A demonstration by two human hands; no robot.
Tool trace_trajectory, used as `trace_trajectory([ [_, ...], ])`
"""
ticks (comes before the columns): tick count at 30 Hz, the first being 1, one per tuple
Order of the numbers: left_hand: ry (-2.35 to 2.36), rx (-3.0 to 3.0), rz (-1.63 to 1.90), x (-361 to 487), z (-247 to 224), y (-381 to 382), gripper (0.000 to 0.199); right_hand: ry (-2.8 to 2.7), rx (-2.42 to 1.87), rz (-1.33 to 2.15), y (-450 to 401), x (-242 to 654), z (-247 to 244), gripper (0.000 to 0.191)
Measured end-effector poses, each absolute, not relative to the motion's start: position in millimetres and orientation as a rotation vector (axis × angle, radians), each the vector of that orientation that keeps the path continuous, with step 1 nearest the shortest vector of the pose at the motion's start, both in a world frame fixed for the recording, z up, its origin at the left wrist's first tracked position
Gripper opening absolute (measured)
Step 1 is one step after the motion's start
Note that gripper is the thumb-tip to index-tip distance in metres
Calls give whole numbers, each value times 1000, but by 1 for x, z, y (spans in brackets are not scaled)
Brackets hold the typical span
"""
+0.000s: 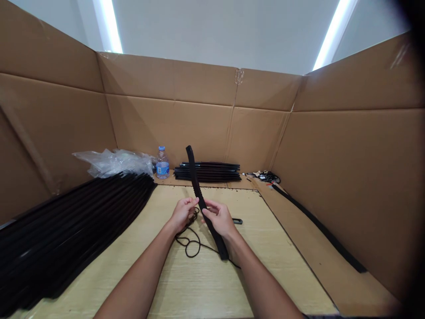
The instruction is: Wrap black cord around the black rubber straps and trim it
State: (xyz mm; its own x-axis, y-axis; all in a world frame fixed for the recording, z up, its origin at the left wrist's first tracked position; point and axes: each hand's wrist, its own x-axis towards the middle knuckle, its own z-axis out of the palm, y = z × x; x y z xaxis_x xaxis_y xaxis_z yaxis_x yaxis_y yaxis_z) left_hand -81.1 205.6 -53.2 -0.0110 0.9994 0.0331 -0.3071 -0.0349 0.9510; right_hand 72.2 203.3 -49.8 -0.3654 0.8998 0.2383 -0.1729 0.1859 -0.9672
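A long, slightly curved black strip with a ridged edge stands tilted above the middle of the table. My right hand is closed around its lower half, thumb on the near face. Against the strip's left edge, my left hand pinches with thumb and forefinger, and a thin black cord hangs from it in loops onto the table. The cord runs behind the strip's lower end and comes out at the right. Just beyond my right hand lies a small dark slotted object, partly hidden.
Many long black strips cover the left side. At the back are a plastic bag, a water bottle, stacked black strips and tangled scraps. A single strip lies at right. Cardboard walls enclose the table.
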Motion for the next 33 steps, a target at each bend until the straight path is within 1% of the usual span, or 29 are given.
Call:
trace_trajectory([
  [2,978,981,1400,-80,-52,204,54,-1426,-790,1456,201,72,-46,61],
  [5,962,975,1412,-77,-51,204,53,-1357,-872,1456,200,72,-43,65],
  [11,995,993,1418,-74,-57,208,50,-1324,-825,1537,207,72,-46,74],
  [16,989,991,1448,-71,-57,207,51,-1265,-807,1525,210,69,-48,65],
  [19,977,977,1435,-71,-54,205,52,-1240,-836,1531,210,68,-50,67],
  [26,854,1027,1383,-73,-55,204,46,-1325,-755,1511,206,70,-48,56],
  [31,868,1029,1388,-73,-54,204,46,-1327,-753,1489,201,71,-47,67],
  [33,878,1021,1400,-72,-53,203,46,-1288,-768,1533,201,70,-46,67],
])
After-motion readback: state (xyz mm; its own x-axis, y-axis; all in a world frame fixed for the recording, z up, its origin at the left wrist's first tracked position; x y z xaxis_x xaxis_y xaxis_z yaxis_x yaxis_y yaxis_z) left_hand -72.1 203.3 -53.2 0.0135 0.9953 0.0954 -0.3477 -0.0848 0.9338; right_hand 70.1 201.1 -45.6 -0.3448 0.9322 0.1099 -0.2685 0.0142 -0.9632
